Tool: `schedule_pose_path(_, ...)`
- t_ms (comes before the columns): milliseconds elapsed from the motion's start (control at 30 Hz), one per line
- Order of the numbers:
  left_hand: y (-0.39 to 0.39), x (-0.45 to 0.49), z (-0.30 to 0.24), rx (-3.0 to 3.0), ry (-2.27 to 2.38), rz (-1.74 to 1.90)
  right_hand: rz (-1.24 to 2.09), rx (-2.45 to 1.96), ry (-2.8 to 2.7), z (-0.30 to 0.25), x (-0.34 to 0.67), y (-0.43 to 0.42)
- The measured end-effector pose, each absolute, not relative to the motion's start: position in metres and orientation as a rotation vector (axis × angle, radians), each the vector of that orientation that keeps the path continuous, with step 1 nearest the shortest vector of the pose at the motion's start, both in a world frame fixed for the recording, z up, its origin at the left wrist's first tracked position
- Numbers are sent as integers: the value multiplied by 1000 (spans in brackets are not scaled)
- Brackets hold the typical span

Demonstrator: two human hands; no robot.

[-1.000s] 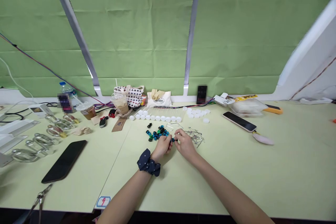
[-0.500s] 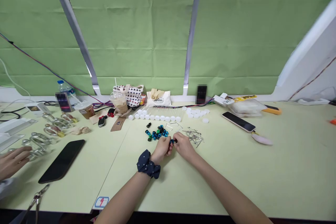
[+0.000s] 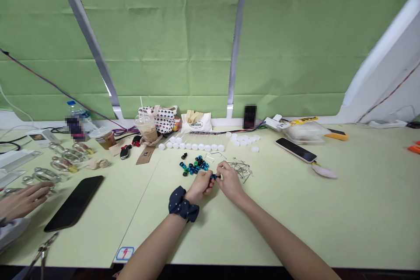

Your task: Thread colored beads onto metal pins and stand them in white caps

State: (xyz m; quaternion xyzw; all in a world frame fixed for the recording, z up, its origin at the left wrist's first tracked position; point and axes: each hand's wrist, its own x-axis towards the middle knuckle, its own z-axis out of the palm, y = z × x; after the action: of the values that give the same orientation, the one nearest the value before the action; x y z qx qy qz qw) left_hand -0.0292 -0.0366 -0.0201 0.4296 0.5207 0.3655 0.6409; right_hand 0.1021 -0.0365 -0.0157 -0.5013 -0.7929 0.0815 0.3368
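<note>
My left hand (image 3: 199, 187), with a dark dotted scrunchie (image 3: 183, 204) at its wrist, is closed on a small blue-and-black piece (image 3: 214, 176). My right hand (image 3: 229, 180) pinches the black end of this piece from the other side, so both hands meet at it. The fingers hide most of it. Just beyond my left hand lies a loose pile of similar blue, green and black pieces (image 3: 197, 165). Thin bent metal pins (image 3: 242, 169) are scattered beyond my right hand. A row of white-capped clear tubes (image 3: 200, 146) lies farther back.
On the left, a co-worker's hand (image 3: 28, 200) is among clear bulb-shaped items (image 3: 64, 164), near a black phone (image 3: 75, 203) and pliers (image 3: 42, 253). Loose white caps (image 3: 244, 141) and another phone (image 3: 296, 150) are at right. Drink cups (image 3: 146, 127) and bags (image 3: 197, 122) stand behind.
The view has shifted slightly. My hands stay together on the small blue-and-black piece. The co-worker's hand at left has moved a little to the right.
</note>
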Motion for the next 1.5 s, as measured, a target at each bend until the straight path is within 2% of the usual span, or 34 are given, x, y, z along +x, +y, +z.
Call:
schedule_pose_path(133,-30,-35,-21,883,1103,683,81,-1344,-2171,-15,94,-40)
schedule_pose_path(233,-29,-39,-22,820,1049,673,186,-1305,-2146,-15,95,-38)
schedule_pose_path(300,-29,-41,-21,813,1037,739,452,-1214,-2078,-14,100,-35)
schedule_pose_path(467,-33,-42,-15,1014,1037,925,1431,-950,-1722,-9,116,-25)
schedule_pose_path(567,-36,-40,-11,1193,1041,930,1616,-998,-1530,-6,121,-24)
schedule_pose_path(733,-37,-38,-9,1165,1049,941,1362,-811,-1486,-1,120,-28)
schedule_pose_path(933,-38,-37,-8,1182,1077,898,1500,-1055,-1532,-10,111,-27)
schedule_pose_path(1133,-32,-47,-5,1148,1183,856,921,-1017,-1626,-13,123,-18)
schedule_pose_path(1367,-36,-52,-11,1963,1671,838,801,-1163,-1802,-27,139,1)
schedule_pose_path(1500,-40,-50,-13,2100,1795,708,667,-1125,-1937,-30,133,3)
